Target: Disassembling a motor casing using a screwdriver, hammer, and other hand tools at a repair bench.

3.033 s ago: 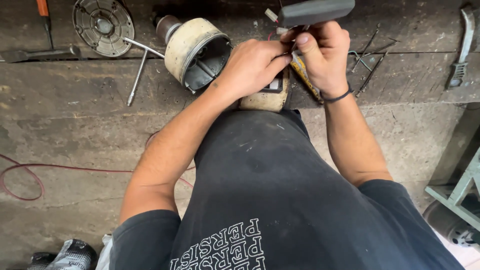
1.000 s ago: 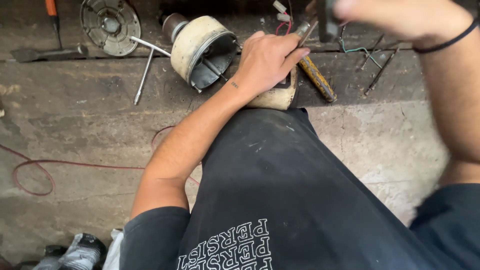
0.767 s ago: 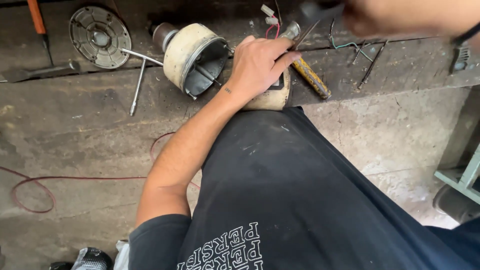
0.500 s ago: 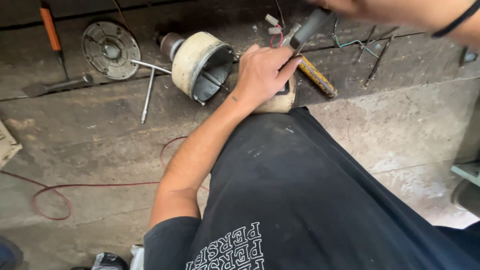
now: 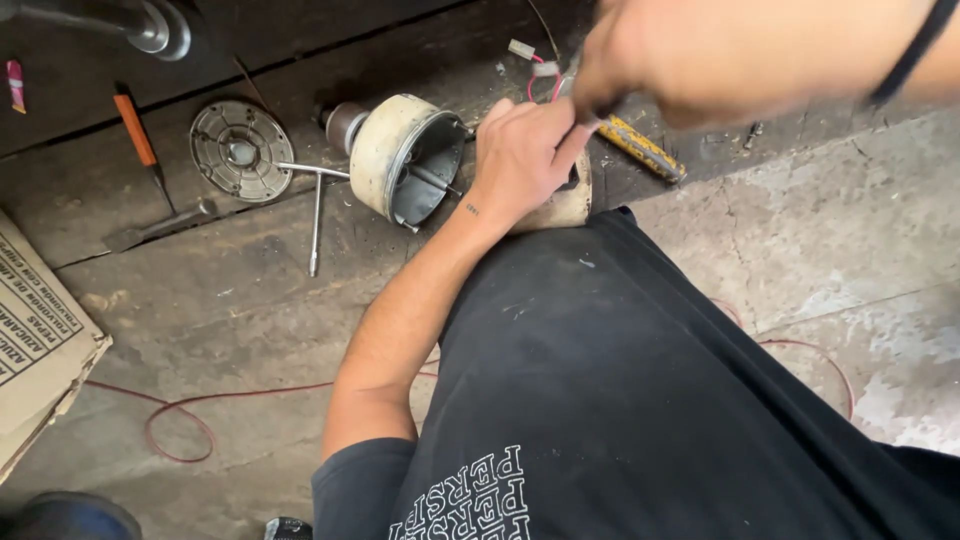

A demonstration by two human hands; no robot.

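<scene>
Cream-coloured housing piece (image 5: 562,205) on the floor (image 5: 800,250) at the edge of the black-clad knee (image 5: 600,330), mostly covered. Left hand (image 5: 520,155) pressed flat over that piece, fingers curled down around its top, gripping it. Right hand (image 5: 720,50) raised above and to the right of the piece, blurred, closed around a dark tool handle (image 5: 590,100) whose head cannot be made out. Screwdriver with a yellow handle (image 5: 640,148) lying just right of the housing piece, slanting away. Short wires with small white connectors (image 5: 535,65) just beyond the piece. Round cream motor body (image 5: 400,160) lying on its side just left of the piece, open end facing the hand, a shaft visible inside. T-shaped metal wrench (image 5: 315,205) further left of the piece, beside a round grey end plate (image 5: 240,150). Orange-handled tool (image 5: 140,135) and a dark hammer (image 5: 160,225) beyond those, far left of the piece. Cardboard box (image 5: 40,350) at the left edge; thin red cable (image 5: 180,420) looping on the floor nearer than the piece.
</scene>
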